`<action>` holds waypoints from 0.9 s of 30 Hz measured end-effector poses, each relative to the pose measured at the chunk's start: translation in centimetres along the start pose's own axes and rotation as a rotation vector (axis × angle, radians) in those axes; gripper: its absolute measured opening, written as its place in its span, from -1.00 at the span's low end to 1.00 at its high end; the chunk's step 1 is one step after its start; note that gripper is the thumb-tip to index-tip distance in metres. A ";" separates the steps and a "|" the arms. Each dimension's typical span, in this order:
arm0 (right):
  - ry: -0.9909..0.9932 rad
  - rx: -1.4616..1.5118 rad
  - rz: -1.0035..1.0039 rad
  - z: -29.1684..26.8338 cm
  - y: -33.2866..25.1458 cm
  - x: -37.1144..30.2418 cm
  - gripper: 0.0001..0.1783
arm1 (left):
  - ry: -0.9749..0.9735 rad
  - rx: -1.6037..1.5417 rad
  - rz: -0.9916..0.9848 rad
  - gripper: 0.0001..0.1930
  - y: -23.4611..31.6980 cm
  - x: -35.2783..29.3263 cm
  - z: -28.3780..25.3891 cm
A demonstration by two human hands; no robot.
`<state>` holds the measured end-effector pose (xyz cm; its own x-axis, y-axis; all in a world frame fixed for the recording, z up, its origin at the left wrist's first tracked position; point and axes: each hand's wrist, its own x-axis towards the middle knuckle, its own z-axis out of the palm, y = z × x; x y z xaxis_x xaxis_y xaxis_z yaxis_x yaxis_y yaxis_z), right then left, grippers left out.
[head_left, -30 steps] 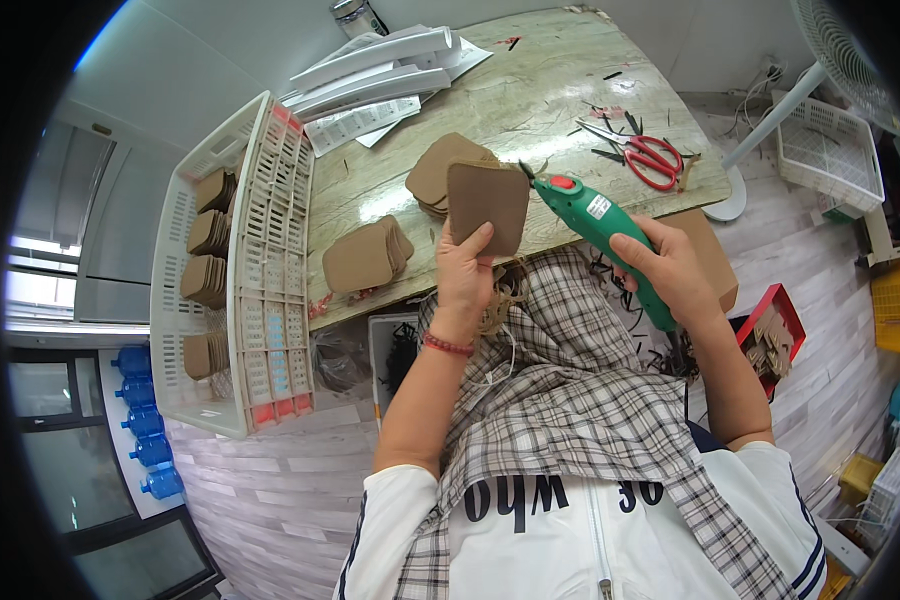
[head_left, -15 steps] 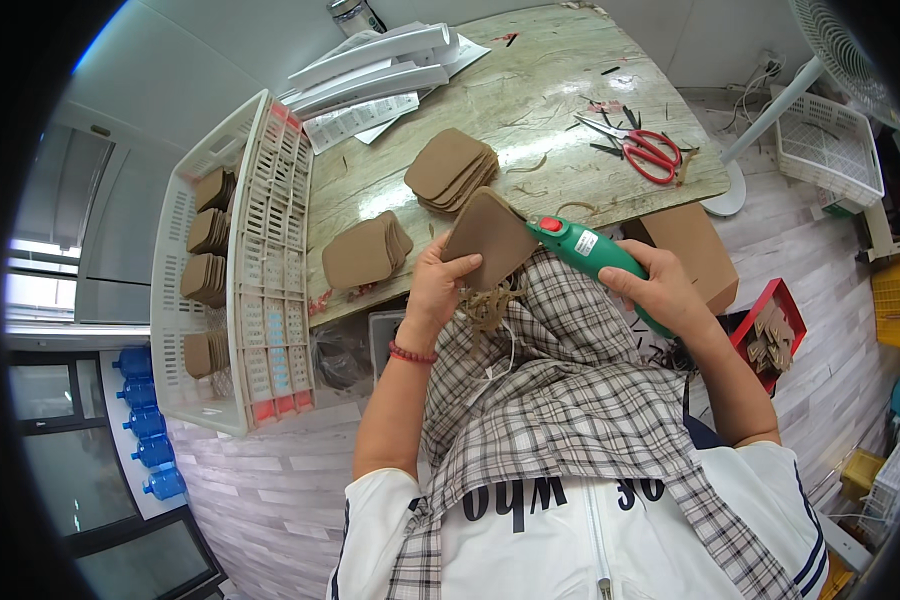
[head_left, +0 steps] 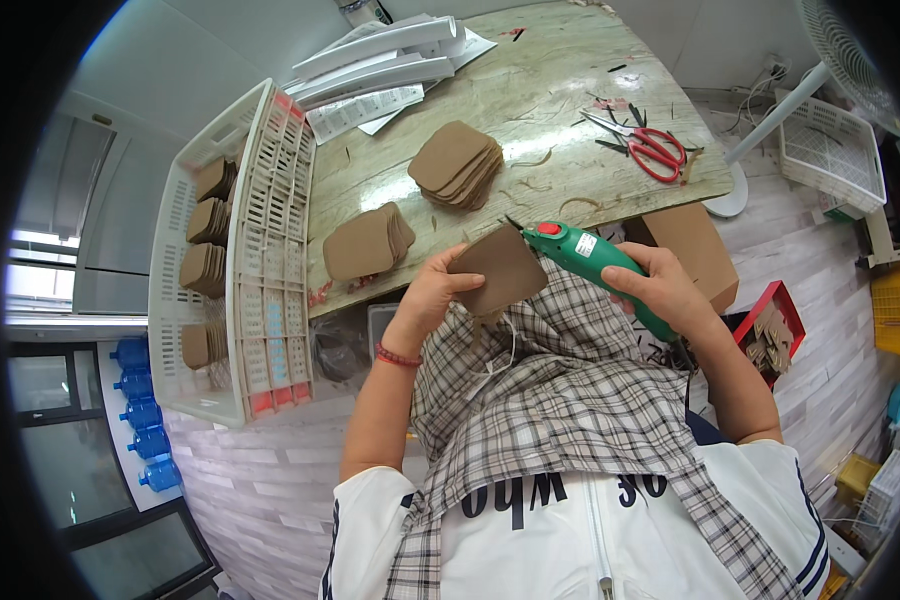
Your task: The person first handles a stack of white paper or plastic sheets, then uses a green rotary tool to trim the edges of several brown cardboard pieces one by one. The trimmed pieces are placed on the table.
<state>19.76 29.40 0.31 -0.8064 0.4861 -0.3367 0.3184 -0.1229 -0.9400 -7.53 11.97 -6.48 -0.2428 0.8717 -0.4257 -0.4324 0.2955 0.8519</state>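
Observation:
Between the thumb and fingers of my left hand (head_left: pixel 436 290) is a flat brown piece (head_left: pixel 500 270) with rounded corners, held over my lap. My right hand (head_left: pixel 660 288) is wrapped round a green electric cutter (head_left: pixel 595 262) with a red button. Its dark blade tip lies at the upper edge of the brown piece; whether they touch I cannot tell. Just beyond, on the table, sit a taller stack of like pieces (head_left: pixel 457 160) and a lower, fanned stack (head_left: pixel 362 245).
A white plastic crate (head_left: pixel 280 250) holding several brown stacks stands at the table's left. Papers (head_left: pixel 390 70) lie at the back of the table (head_left: pixel 540 110), red-handled scissors (head_left: pixel 655 152) at its right. A cardboard box (head_left: pixel 695 250), a red box of scraps (head_left: pixel 770 335) and a fan are further right.
My left hand has turned and lowered the brown piece slightly. The cutter's tip has shifted a little left along its upper edge. The trimmed strips hanging below are now mostly hidden.

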 end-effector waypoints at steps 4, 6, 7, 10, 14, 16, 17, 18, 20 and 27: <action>-0.042 -0.005 0.037 -0.3 0.1 -0.4 -0.60 | 0.037 0.147 0.073 -0.65 0.4 -0.5 -0.8; -0.048 -0.003 0.045 -0.4 0.4 -0.4 -0.60 | 0.087 0.159 0.136 -0.79 0.7 -0.6 -0.9; -0.050 -0.001 0.050 -0.4 0.6 -0.4 -0.60 | 0.109 0.139 0.168 -0.79 0.6 -0.6 -1.1; -0.064 -0.013 0.053 -0.5 0.8 -0.5 -0.58 | 0.174 0.043 0.261 -0.81 0.9 -0.8 -1.1; -0.111 -0.056 0.062 -0.4 1.1 -0.3 -0.54 | 0.156 -0.011 0.269 -0.84 0.7 -0.7 -1.7; -0.114 -0.065 0.055 -0.2 1.3 -0.3 -0.52 | 0.156 0.011 0.251 -0.85 0.8 -0.8 -1.5; -0.114 -0.069 0.061 -0.1 1.3 -0.3 -0.52 | 0.152 0.022 0.236 -0.85 0.8 -0.7 -1.4; -0.114 -0.073 0.067 0.0 1.2 -0.3 -0.52 | 0.148 0.034 0.220 -0.85 0.9 -0.6 -1.3; -0.124 -0.066 0.069 0.2 1.2 -0.2 -0.50 | 0.132 0.050 0.205 -0.84 0.9 -0.5 -1.0; -0.151 -0.099 0.078 0.8 1.0 0.2 -0.53 | 0.077 0.142 0.116 -0.81 0.6 -0.1 -0.6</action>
<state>19.48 28.68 -0.75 -0.8405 0.3426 -0.4197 0.4241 -0.0661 -0.9032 -8.28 11.82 -6.05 -0.3521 0.8723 -0.3391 -0.2719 0.2514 0.9289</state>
